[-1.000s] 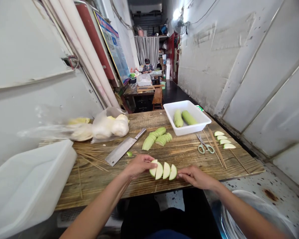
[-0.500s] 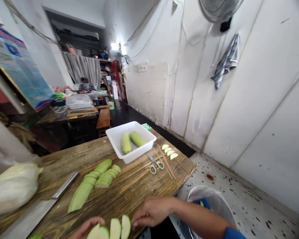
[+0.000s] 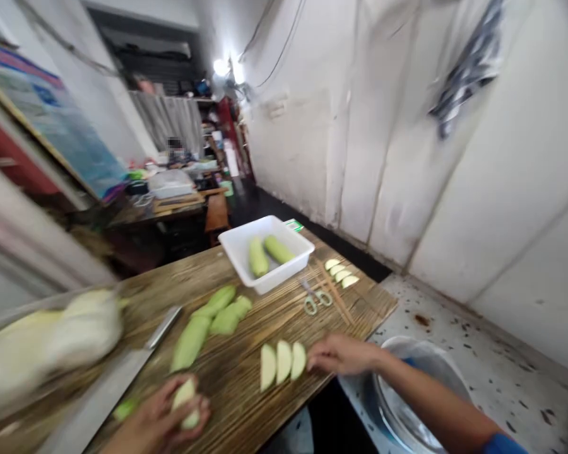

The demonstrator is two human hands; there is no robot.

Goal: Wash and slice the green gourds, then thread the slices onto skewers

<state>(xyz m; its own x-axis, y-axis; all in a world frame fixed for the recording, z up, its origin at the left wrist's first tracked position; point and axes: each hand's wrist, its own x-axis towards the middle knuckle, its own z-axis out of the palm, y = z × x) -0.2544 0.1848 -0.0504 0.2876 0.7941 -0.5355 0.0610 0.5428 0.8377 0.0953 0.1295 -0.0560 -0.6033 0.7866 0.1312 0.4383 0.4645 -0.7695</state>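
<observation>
My left hand [image 3: 168, 410] is closed around a thick pale squash slice [image 3: 185, 403] at the lower left. My right hand [image 3: 338, 354] has its fingertips pinched together at the right end of three upright half-round squash slices [image 3: 284, 362]. What lies between those fingertips is hidden; I see no stick there. Beyond my left hand are a partly sliced green squash [image 3: 192, 340] and a shorter cut piece [image 3: 230, 316]. A large knife [image 3: 108, 391] lies flat to the left, its handle pointing away from me.
A white tray [image 3: 284, 276] holds two whole peeled squashes [image 3: 258, 257]. Scissors [image 3: 316, 299], bamboo skewers [image 3: 337, 293] and several half-round slices [image 3: 341, 273] lie at the right. Bagged pale vegetables [image 3: 88, 328] sit at the left. A lined bin [image 3: 423, 403] stands beside the table.
The view has shifted. My right hand and three slices have moved away from the table's near edge. My left hand has drawn apart from them, holding a slice.
</observation>
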